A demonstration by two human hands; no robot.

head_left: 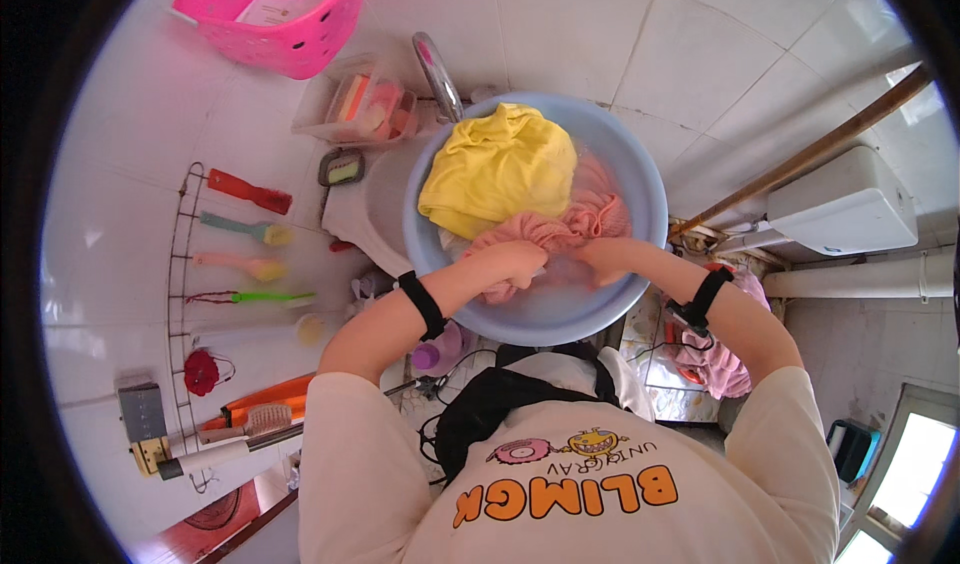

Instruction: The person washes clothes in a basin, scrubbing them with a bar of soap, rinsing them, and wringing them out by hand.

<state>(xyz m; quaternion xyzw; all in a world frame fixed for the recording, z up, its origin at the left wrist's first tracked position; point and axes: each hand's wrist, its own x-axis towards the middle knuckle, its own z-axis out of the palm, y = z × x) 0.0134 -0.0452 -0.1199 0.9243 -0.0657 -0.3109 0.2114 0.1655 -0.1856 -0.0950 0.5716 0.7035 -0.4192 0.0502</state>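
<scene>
A light-blue basin (pixel 655 179) holds cloudy water. In it lies a pink textured cloth (pixel 535 230), bunched and wet, partly under the water. Behind the cloth, a yellow garment (pixel 497 169) is heaped toward the left side. My left hand (pixel 518 261) is closed on the near left part of the pink cloth, its fingertips partly hidden in the folds. Close by, my right hand (pixel 602 260) grips the same cloth at the right, with its fingers low at the water. Both forearms reach in over the near rim.
The basin rests on a white sink (pixel 372 226) under a chrome faucet (pixel 437 76). Left of it are a soap dish (pixel 342 167), a clear plastic box (pixel 357 109) and brushes hanging on a wire rack (pixel 178 294). A pink basket (pixel 285 34) hangs above. At right stand a wooden pole (pixel 800 154) and a white cistern (pixel 845 202).
</scene>
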